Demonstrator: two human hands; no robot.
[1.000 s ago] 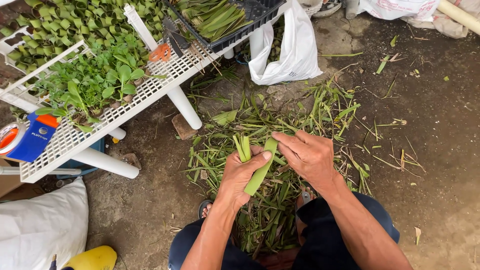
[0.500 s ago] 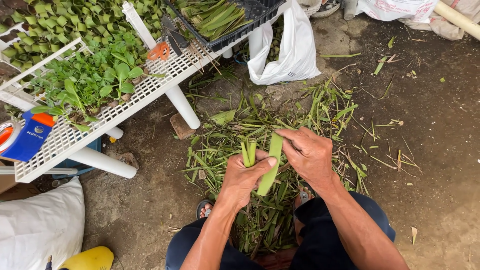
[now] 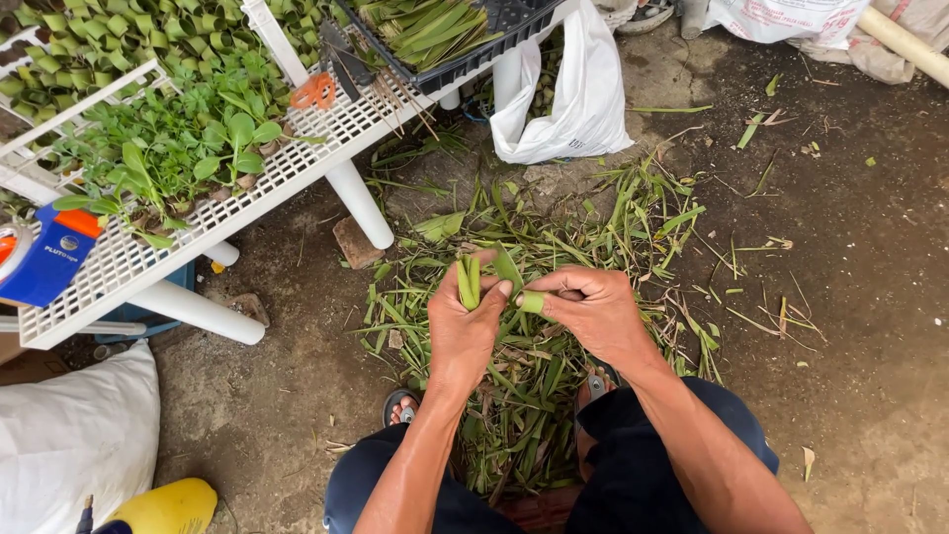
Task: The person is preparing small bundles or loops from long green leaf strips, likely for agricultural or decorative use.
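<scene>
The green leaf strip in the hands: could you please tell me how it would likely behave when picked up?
The green leaf strip bends between the left hand and right hand, so it is probably pliable and light. It looks thin, so it may tear or crease.

A white slatted table (image 3: 326, 133) on round white legs stands at the upper left. On it lie rows of small leafy seedlings (image 3: 178, 148), folded green leaf cups (image 3: 109, 40), orange-handled scissors (image 3: 314, 91), a black crate (image 3: 474, 44) filled with leaf strips, and a blue tape dispenser (image 3: 44, 259) at its left end. The dirt floor (image 3: 850, 247) below carries a heap of green leaf trimmings (image 3: 554, 257), a white plastic bag (image 3: 573, 99) just beside a table leg, a small brick (image 3: 358, 242), a white sack (image 3: 69, 435) and a yellow container (image 3: 163, 506).
</scene>
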